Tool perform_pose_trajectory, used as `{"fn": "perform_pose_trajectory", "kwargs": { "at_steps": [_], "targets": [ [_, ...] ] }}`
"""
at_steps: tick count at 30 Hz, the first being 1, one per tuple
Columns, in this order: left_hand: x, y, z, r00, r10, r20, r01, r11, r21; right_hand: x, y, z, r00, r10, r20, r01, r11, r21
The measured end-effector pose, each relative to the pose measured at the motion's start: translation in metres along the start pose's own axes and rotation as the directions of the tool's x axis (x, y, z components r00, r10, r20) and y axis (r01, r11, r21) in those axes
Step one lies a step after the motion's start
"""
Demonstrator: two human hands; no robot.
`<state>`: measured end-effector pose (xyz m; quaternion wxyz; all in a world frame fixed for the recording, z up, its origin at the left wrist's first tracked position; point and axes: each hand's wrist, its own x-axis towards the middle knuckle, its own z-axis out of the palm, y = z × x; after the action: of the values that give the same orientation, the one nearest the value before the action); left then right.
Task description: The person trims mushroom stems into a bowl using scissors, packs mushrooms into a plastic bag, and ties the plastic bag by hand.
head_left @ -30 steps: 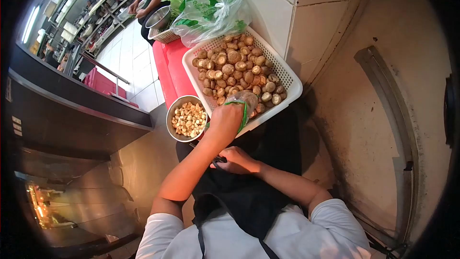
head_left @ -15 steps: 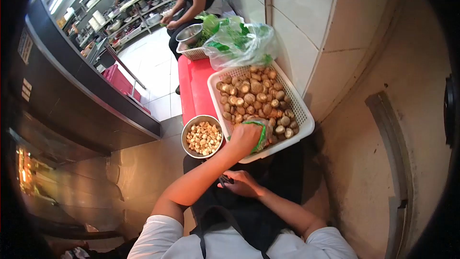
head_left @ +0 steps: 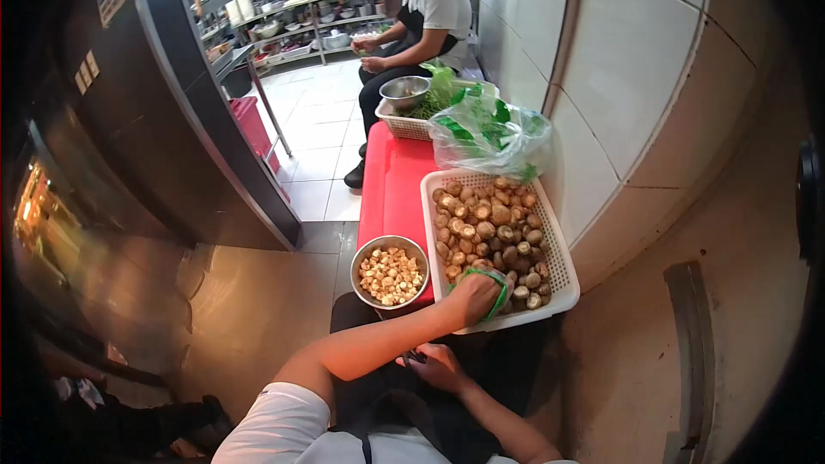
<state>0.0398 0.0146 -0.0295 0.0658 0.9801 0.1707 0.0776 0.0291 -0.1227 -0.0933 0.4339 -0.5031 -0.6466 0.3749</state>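
My left hand (head_left: pixel 475 299) reaches across to the near edge of the white plastic basket (head_left: pixel 563 299), its fingers closed on a clear plastic bag with a green edge (head_left: pixel 498 294). What is inside the bag is hidden by my hand. Brown mushrooms (head_left: pixel 486 229) fill much of the basket beyond it. Low over my lap, my right hand (head_left: pixel 440 369) is closed around a small black tool (head_left: pixel 415 357), whose kind I cannot make out. A metal bowl (head_left: pixel 356 285) of pale, cut mushroom pieces (head_left: pixel 393 275) stands left of the basket.
The basket and bowl rest on a red bench (head_left: pixel 394 193). Behind them sit a plastic bag of green leaves (head_left: pixel 494 131) and another basket (head_left: pixel 404 127) with herbs and a metal bowl (head_left: pixel 405 88). A seated person (head_left: pixel 438 13) works beyond. A tiled wall (head_left: pixel 601 103) borders the right side.
My view has tilted up, showing more of the seated person and kitchen. My left hand stays at the basket's near side with the bag. My right hand still holds the black tool.
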Motion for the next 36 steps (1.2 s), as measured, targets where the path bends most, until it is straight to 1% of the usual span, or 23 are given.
{"fn": "perform_pose_trajectory", "kwargs": {
  "at_steps": [1,2,4,5,8,11,14,17,20,23,26,29,32,35,36],
  "targets": [
    [-0.001,-0.001,0.003,0.999,0.015,-0.031,-0.014,0.999,0.032,0.0,0.004,0.003,1.0,-0.003,-0.01,0.004,1.0,0.015],
    [-0.001,-0.006,0.004,0.994,0.058,-0.096,-0.053,0.997,0.051,0.001,0.006,0.004,1.0,-0.004,-0.022,0.005,1.0,0.03],
    [-0.005,-0.009,0.004,0.965,0.142,-0.22,-0.125,0.988,0.088,0.004,-0.002,-0.002,0.993,0.099,0.067,-0.096,0.994,-0.043],
    [-0.008,-0.01,0.005,0.973,0.162,-0.166,-0.147,0.984,0.103,0.003,-0.006,-0.005,0.982,0.154,0.11,-0.145,0.986,-0.085],
    [-0.009,-0.017,-0.006,0.976,0.218,-0.012,-0.214,0.965,0.152,0.005,-0.01,-0.006,0.967,0.211,0.143,-0.199,0.975,-0.094],
    [-0.012,-0.031,0.011,0.956,0.266,-0.126,-0.257,0.963,0.085,0.003,0.004,0.003,0.984,0.146,0.102,-0.141,0.989,-0.052],
    [-0.01,-0.039,0.012,0.958,0.286,-0.031,-0.286,0.958,0.02,-0.001,0.018,0.009,0.997,0.06,0.043,-0.056,0.994,-0.095],
    [-0.016,-0.031,-0.009,0.953,0.283,-0.106,-0.282,0.959,0.03,-0.001,0.017,0.01,0.998,0.066,0.018,-0.063,0.991,-0.122],
    [-0.017,-0.025,-0.013,0.949,0.279,-0.145,-0.276,0.96,0.043,0.001,0.011,0.009,0.999,0.038,0.018,-0.035,0.988,-0.151],
    [-0.019,-0.021,-0.02,0.947,0.221,-0.233,-0.256,0.958,-0.13,0.002,0.009,0.009,0.996,0.081,0.043,-0.073,0.983,-0.168],
    [-0.022,-0.025,-0.022,0.964,0.17,-0.204,-0.209,0.96,-0.185,0.0,0.017,0.012,1.0,0.022,0.018,-0.019,0.988,-0.151],
    [-0.026,-0.025,-0.036,0.968,0.168,-0.186,-0.214,0.941,-0.261,0.002,0.011,0.01,1.0,-0.001,0.023,0.004,0.985,-0.17],
    [-0.026,-0.024,-0.042,0.967,0.14,-0.213,-0.216,0.895,-0.39,0.003,0.006,0.007,0.997,0.065,0.049,-0.058,0.988,-0.14],
    [-0.026,-0.022,-0.055,0.983,0.08,-0.164,-0.16,0.807,-0.569,0.001,0.008,0.007,0.995,0.099,0.023,-0.097,0.99,-0.103],
    [-0.026,-0.02,-0.06,0.986,0.058,-0.156,-0.14,0.792,-0.594,0.002,0.004,0.005,0.993,0.116,0.037,-0.113,0.991,-0.076]
  ]
}}
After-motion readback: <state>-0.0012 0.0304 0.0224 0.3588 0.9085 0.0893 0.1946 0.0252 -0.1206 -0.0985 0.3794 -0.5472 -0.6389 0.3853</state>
